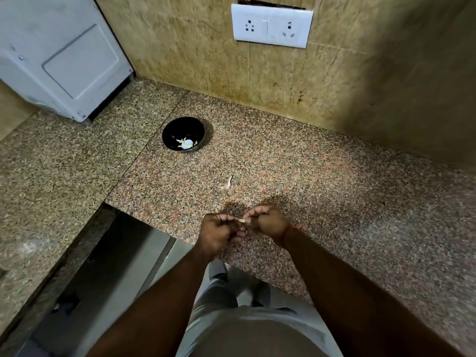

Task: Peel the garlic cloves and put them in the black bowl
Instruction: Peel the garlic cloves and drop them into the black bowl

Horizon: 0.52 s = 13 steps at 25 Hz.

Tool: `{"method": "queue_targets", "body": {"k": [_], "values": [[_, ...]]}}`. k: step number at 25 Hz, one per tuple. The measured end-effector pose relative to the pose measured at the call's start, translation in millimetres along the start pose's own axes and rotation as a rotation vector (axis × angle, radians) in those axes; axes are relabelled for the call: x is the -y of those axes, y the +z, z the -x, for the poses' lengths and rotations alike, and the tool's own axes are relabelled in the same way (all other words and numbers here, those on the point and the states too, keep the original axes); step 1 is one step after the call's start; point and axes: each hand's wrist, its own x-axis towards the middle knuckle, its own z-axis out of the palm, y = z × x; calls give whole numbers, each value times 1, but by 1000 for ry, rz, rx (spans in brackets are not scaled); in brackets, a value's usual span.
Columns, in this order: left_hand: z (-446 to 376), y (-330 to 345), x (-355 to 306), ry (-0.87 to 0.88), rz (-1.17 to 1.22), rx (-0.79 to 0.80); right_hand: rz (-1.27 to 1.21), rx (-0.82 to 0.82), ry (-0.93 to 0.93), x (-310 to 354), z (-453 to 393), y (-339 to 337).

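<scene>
While the person stands at the edge of the speckled granite bench (296,171), both hands meet just over its near rim, well short of the black bowl (183,134). Left hand (219,231) and right hand (268,222) are curled into loose fists facing each other, and their fingertips pinch a small pale garlic clove (242,221) between them; only a sliver of it shows, so I cannot tell how much skin is on it. A thin reddish thread (289,231) circles the right wrist. The black bowl sits farther back on the bench, toward the wall, with a white peeled clove and a few pale bits (186,143) lying in its bottom. Between the bowl and the hands, nearer the hands, a single strip of papery garlic skin (228,182) lies on the stone. Nothing else stands on the stretch from the hands to the bowl. Behind and left of the bowl, a white appliance (61,55) rests on the bench against the corner. On the tiled wall (193,47) above and right of the bowl hangs a white switch plate (271,25) with two sockets. Left of the hands the bench drops away to a dark gap and floor (103,266).
</scene>
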Motion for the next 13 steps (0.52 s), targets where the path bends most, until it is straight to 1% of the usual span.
{"method": "queue_targets", "body": {"k": [8,13], "values": [[3,8,-20,27,122,-23,-166,-24,67,17,7,-2],[0,9,-27,27,119,-24,-264,-61,91,25,15,-6]]}}
